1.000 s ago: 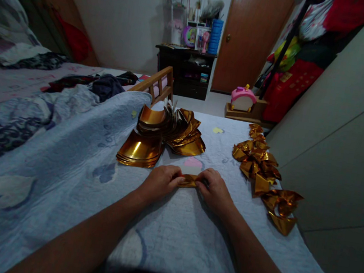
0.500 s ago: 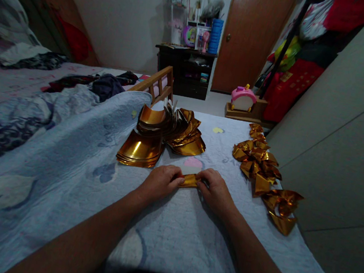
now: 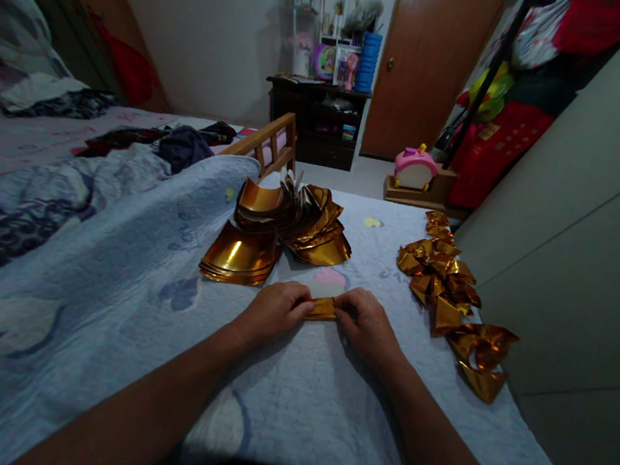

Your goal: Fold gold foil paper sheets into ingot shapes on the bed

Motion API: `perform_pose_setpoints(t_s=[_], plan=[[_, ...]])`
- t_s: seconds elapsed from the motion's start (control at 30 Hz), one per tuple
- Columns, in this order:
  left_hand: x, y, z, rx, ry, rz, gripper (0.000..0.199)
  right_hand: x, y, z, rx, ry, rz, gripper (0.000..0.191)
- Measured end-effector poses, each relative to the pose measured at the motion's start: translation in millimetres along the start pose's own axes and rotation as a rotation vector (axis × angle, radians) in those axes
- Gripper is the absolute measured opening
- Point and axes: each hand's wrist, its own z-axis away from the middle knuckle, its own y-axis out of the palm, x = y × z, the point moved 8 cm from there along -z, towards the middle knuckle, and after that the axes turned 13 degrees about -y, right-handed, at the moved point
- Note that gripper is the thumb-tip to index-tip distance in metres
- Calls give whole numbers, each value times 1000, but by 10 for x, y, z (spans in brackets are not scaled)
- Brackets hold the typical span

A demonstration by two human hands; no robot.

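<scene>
In the middle of the frame we hold a folded gold foil strip (image 3: 323, 309) just above or against the light blue quilt (image 3: 294, 417); the low light keeps us from telling which. Our left hand (image 3: 280, 310) pinches the strip's left end between thumb and fingers, and our right hand (image 3: 362, 320) pinches its right end in the same way, with the fingers curled inward. The strip lies level between the two hands, and a short stretch of its shiny face shows in the gap. Just above it in the frame we see a pink heart (image 3: 331, 276) printed on the quilt.

Left of the upper centre, we have a stack of gold foil sheets (image 3: 240, 253), curved and fanned, and touching it on the right a spread of more gold sheets (image 3: 320, 246) that overlap. Toward the right of the frame, a row of folded gold foil pieces (image 3: 443, 276) runs down along the quilt's edge, and a larger, looped gold piece (image 3: 488, 383) sits at its lower end.

Near the top centre we see a dark cabinet (image 3: 307, 153), with a brown door (image 3: 429, 56) to its right and a pink toy (image 3: 415, 172) below the door.
</scene>
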Motion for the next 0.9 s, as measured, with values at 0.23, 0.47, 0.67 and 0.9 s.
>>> perform_pose_setpoints(t_s=[0.23, 0.47, 0.67, 0.9], plan=[[-14, -7, 9, 11, 0, -5, 24, -54, 24, 16, 5, 88, -13, 27], [-28, -11, 16, 25, -6, 6, 21, -48, 22, 13, 15, 79, 12, 26], [-24, 9, 5, 23, 15, -5, 22, -14, 4, 5, 19, 62, 22, 21], [-23, 9, 3, 24, 13, -2, 21, -9, 6, 4, 25, 65, 33, 17]])
